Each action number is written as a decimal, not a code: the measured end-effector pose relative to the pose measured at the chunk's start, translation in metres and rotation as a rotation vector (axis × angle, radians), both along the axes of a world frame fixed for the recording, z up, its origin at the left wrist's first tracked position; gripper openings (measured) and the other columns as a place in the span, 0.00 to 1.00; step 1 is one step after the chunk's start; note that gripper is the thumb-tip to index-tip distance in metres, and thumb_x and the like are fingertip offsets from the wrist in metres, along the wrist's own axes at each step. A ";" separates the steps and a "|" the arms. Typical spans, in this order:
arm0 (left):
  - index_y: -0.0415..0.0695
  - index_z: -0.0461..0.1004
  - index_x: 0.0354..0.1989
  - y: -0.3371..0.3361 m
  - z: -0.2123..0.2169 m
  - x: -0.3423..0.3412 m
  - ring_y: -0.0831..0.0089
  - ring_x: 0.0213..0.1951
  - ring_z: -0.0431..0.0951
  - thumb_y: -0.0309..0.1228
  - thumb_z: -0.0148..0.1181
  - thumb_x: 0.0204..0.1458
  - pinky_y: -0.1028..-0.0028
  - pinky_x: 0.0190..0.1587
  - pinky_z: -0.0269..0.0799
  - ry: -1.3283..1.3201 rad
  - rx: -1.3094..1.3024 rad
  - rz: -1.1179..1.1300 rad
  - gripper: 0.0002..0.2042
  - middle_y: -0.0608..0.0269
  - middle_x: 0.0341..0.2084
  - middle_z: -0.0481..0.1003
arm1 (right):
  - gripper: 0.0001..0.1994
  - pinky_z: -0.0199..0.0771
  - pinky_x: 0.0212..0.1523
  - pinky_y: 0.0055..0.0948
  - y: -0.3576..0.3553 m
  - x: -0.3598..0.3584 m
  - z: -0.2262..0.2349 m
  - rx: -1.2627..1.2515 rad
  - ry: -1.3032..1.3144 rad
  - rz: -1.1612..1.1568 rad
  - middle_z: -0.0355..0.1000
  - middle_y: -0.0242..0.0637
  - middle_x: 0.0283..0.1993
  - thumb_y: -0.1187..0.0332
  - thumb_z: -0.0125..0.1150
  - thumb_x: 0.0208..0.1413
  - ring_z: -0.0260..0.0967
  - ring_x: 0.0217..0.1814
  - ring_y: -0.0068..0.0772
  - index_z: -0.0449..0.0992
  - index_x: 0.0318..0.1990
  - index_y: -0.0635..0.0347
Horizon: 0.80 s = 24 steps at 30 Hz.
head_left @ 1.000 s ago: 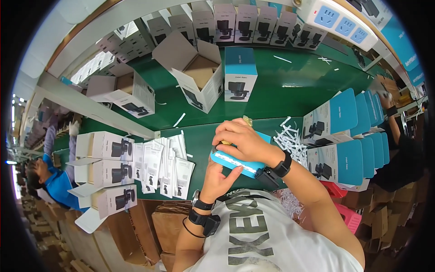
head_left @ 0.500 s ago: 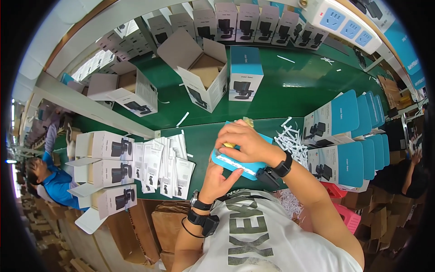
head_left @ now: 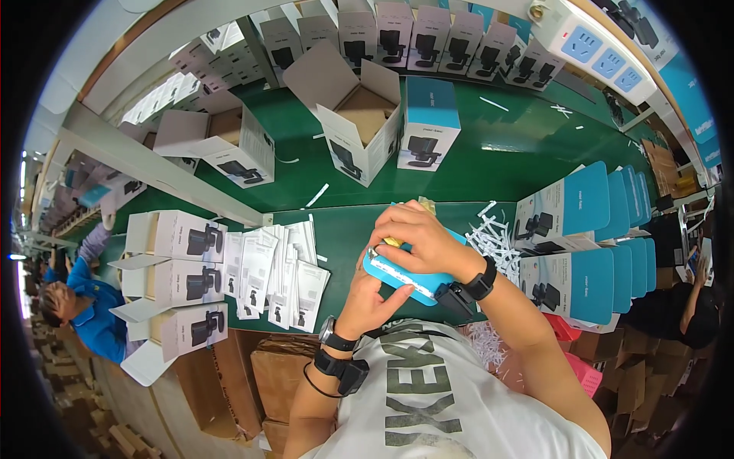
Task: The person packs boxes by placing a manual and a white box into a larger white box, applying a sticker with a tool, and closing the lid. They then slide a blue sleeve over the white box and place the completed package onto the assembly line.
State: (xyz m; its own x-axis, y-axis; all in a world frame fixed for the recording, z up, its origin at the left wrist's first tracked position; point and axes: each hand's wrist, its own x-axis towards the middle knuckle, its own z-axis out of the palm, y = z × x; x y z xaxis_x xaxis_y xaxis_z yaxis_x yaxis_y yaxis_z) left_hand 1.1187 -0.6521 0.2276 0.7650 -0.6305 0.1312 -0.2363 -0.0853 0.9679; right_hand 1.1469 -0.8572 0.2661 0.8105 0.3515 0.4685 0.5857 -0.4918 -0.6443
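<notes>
A blue-topped carton point(head_left: 425, 283) sits just in front of my body, with a white strip along its near edge. My left hand point(head_left: 365, 306) is closed around its left side, the thumb pressed along the near edge. Over the top lies my right hand point(head_left: 413, 239), fingers curled down. A small yellow thing point(head_left: 394, 242) shows under these fingers; its kind is mostly hidden. More yellowish material point(head_left: 426, 205) sticks out beyond the knuckles. Beside my right hand is a heap of white paper strips point(head_left: 494, 241).
White leaflets point(head_left: 279, 268) lie left of my hands, beside open cartons point(head_left: 187, 279). Blue-flapped cartons point(head_left: 566, 279) stand at right. Across the green table point(head_left: 489, 161) are an open box point(head_left: 355, 138), a closed box point(head_left: 430, 126) and a back row of cartons. A person point(head_left: 88, 306) is at far left.
The whole view has shifted slightly. Both hands stay on the blue-topped carton in nearly the same grip. The person at far left has moved a little.
</notes>
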 end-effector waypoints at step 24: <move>0.49 0.76 0.65 0.027 0.033 0.042 0.51 0.57 0.74 0.30 0.80 0.44 0.61 0.61 0.70 -0.267 0.155 -0.120 0.35 0.51 0.52 0.78 | 0.32 0.70 0.34 0.26 -0.047 -0.166 0.022 0.226 0.698 -0.501 0.82 0.37 0.41 0.72 0.79 0.49 0.73 0.34 0.23 0.78 0.65 0.51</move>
State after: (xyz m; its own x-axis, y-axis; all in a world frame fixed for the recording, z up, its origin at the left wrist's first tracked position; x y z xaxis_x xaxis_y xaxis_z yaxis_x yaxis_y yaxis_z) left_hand 1.1602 -0.6250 0.2601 0.6353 -0.7425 0.2124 -0.4975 -0.1831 0.8479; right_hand 0.9807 -0.9047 0.2880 0.9711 -0.1626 -0.1747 -0.2270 -0.4032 -0.8865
